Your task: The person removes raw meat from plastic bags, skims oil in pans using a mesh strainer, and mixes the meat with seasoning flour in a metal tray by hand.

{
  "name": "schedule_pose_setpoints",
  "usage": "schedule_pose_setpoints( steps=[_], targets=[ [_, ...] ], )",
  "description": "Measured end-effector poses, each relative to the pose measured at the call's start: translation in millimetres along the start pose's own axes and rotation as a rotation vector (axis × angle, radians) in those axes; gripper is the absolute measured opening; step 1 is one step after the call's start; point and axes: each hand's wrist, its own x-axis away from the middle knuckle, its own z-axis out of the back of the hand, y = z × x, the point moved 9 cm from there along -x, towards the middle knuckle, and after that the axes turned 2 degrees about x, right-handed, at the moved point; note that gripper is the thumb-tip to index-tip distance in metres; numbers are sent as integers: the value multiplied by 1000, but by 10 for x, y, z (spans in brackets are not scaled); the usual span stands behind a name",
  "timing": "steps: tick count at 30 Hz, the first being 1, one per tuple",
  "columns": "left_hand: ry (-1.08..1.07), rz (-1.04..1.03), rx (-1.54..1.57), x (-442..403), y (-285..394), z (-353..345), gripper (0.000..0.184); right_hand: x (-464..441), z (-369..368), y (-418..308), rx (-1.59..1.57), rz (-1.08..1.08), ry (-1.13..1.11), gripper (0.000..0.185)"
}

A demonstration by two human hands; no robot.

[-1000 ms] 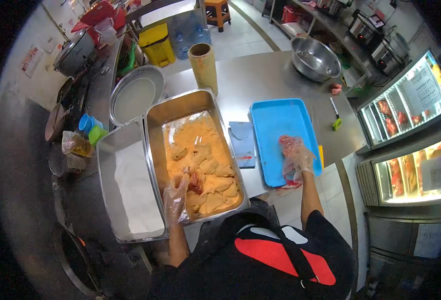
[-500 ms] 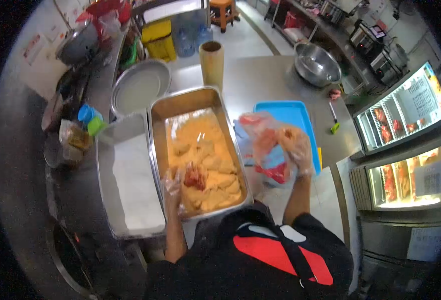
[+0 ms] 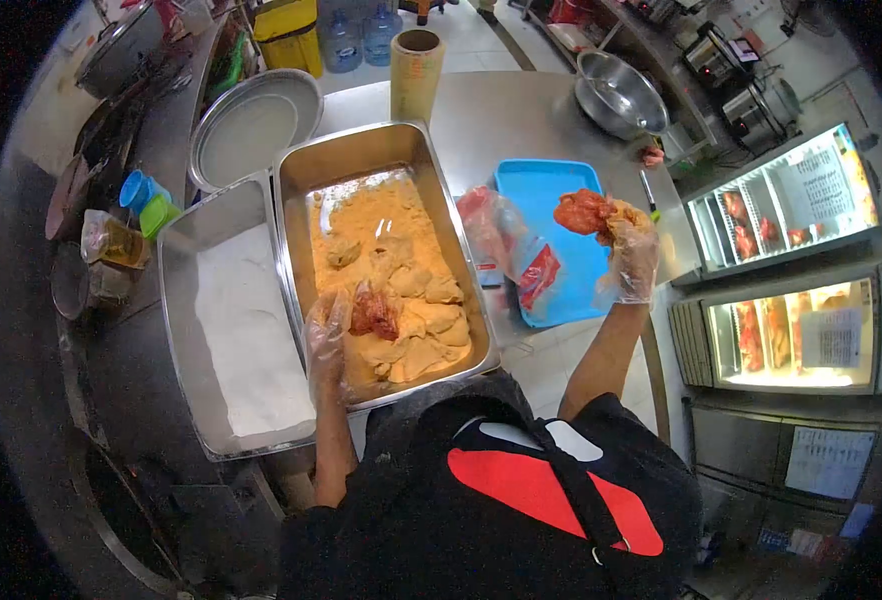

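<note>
My right hand (image 3: 633, 262), in a clear plastic glove smeared with orange coating, grips a piece of red marinated meat (image 3: 583, 212) above the right side of a blue tray (image 3: 551, 178). A crumpled clear plastic bag with red parts (image 3: 496, 235) lies over the tray's left edge. Inside a deep steel pan (image 3: 426, 150) of orange breading powder (image 3: 371, 220), several coated pieces (image 3: 426, 325) lie at the near end. My gloved left hand (image 3: 327, 335) is at the pan's left wall, fingers extended beside another red meat piece (image 3: 374, 315); whether they touch is unclear.
Left of the pan stands a second steel pan of white powder (image 3: 246, 340). Behind are a round metal pan (image 3: 256, 130) and an upright roll of plastic wrap (image 3: 416, 80). A steel bowl (image 3: 621, 95) sits back right; lit display fridges (image 3: 781, 205) line the right.
My right hand has moved from over the plastic bag to the right, and red meat now shows clearly in it. My left hand stays beside the meat in the pan. The camera view has shifted.
</note>
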Motion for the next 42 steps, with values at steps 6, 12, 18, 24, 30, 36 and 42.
schedule_pose_setpoints(
  steps=[6,12,18,24,30,36,42],
  targets=[
    [-78,-72,-728,-305,-712,484,42,343,-500,-44,-53,79,-308,29],
    [-13,46,-426,-129,-946,870,42,865,-1834,295,100,280,-712,23],
    [6,-173,78,240,-264,300,43,827,-2438,348,575,310,-767,35],
    [257,274,118,194,-797,336,60,346,-3608,1654,1238,224,-987,44],
    [51,312,319,-343,-1265,275,52,934,-3662,2538,1107,314,-1395,38],
    [-174,138,276,-662,-1124,48,43,828,-3585,2901,589,429,-1422,35],
    [-235,40,159,-769,-784,52,47,1097,-2982,1496,742,434,-976,27]
  ],
)
